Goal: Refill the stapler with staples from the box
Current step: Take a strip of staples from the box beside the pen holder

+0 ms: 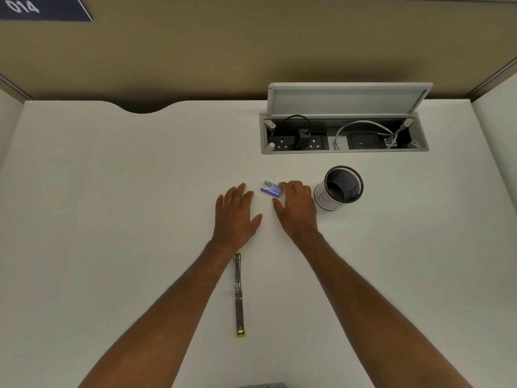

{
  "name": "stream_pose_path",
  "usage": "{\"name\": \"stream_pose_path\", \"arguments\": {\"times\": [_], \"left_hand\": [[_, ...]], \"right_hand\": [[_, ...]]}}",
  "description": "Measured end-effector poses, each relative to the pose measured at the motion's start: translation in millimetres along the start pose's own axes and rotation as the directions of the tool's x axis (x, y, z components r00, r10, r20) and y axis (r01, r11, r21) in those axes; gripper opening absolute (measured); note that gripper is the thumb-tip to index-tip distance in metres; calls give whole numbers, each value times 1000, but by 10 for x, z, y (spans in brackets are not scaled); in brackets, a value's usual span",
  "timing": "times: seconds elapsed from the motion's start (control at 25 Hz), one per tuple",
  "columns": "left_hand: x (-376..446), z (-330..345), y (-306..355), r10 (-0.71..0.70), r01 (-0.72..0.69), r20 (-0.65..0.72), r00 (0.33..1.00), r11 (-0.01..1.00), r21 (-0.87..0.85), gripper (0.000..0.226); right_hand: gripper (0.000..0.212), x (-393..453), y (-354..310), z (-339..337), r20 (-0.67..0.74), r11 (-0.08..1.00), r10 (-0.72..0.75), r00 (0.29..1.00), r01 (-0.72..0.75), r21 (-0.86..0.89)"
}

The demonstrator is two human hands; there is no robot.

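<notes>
A small blue staple box [270, 188] lies on the white desk [112, 205], just beyond my hands. My right hand [296, 208] hovers with fingers apart, its fingertips touching the box's right end. My left hand [236, 215] is spread flat, palm down, a little left of the box and holding nothing. The stapler [238, 295] lies swung fully open in a straight line between my forearms, metal rails up, with lime-green ends. Its far end is tucked under my left wrist.
A black mesh pen cup [340, 189] stands right of my right hand. Behind it an open cable well [344, 134] with sockets, plugs and a raised lid is set in the desk. Partition walls close the back and sides.
</notes>
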State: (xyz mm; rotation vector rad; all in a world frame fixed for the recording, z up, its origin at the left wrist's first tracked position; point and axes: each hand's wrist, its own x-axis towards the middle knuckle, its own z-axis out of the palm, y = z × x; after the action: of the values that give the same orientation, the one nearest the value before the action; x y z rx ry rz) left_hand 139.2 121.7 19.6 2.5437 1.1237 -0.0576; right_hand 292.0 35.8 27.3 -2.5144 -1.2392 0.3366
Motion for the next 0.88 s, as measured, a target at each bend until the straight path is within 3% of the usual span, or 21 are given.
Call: {"name": "stream_pose_path", "arguments": {"times": [0.16, 0.32, 0.44, 0.56, 0.64, 0.72, 0.76, 0.88], "left_hand": [[2, 11, -14, 9, -9, -10, 1000, 1000, -5, 65], [26, 1, 1, -2, 1, -17, 1000, 999, -42, 61], [21, -122, 107, -63, 45, -50, 997, 949, -311, 47], [-75, -365, 345, -230, 189, 44, 972, 659, -728, 35], [-195, -441, 478, -246, 286, 211, 946, 323, -902, 32], [-335, -476, 539, -193, 358, 368, 910, -84, -930, 34], [-407, -481, 539, -156, 363, 402, 902, -230, -903, 37], [-636, -489, 519, -87, 311, 380, 921, -425, -850, 38]], "right_hand": [[36, 56, 3, 10, -6, 999, 33, 999, -33, 17], [34, -31, -32, -60, 11, 984, 56, 998, -57, 168], [30, -232, -136, -194, 40, 939, 140, 989, -146, 313], [26, -532, -232, -294, 60, 827, 214, 975, -214, 520], [26, -743, -283, -346, 54, 763, 224, 973, -210, 611], [27, -910, -346, -403, 72, 735, 237, 969, -227, 639], [27, -977, -377, -431, 88, 716, 245, 965, -242, 655], [28, -1154, -452, -490, 156, 594, 239, 958, -272, 757]]}}
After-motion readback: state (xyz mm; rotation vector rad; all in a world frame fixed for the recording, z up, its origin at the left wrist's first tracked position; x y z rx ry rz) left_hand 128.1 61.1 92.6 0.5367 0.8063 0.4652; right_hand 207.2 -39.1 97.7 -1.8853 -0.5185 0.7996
